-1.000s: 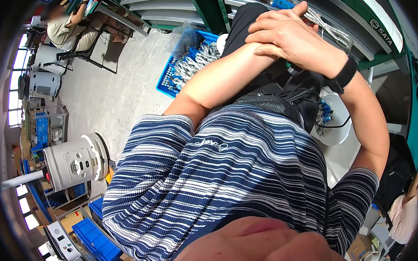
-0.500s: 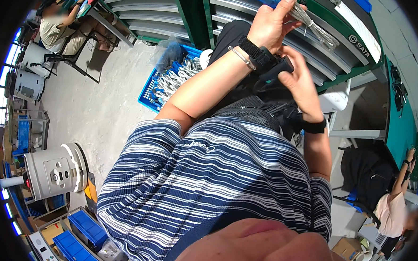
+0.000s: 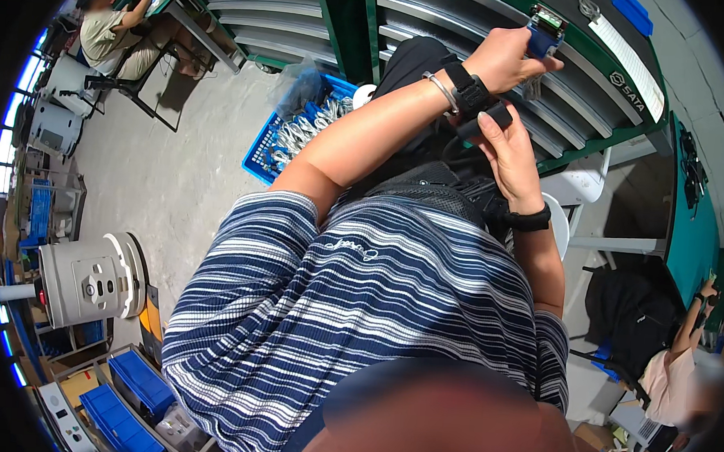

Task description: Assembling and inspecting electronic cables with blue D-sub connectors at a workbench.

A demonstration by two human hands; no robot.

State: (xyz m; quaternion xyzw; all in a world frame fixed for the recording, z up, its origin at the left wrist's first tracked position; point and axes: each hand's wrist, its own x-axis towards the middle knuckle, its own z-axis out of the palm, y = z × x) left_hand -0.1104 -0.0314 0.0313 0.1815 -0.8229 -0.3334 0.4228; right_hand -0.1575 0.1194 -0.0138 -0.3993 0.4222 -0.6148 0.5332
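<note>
My left hand [image 3: 506, 60] is closed around a blue cable connector [image 3: 544, 41] at the front of the metal cabinet. The connector's green-and-metal end points up and away from me. A bit of its silvery cable [image 3: 533, 89] shows below my fingers; the rest is hidden. My right hand [image 3: 513, 160] is just below my left wrist, thumb and fingers pinching a black strap-like piece [image 3: 492, 118]. Whether that piece joins the black band [image 3: 467, 88] on my left wrist, I cannot tell.
A blue crate [image 3: 261, 151] of bundled cables stands on the floor to my left. The grey slatted cabinet [image 3: 438, 21] with green frame is ahead. A green-topped table [image 3: 694, 219] stands right. Two other people sit at far left and far right.
My left hand has moved right and turned, so the connector now points up and the cable drops below it. My right hand stays near my left wrist, slightly lower.
</note>
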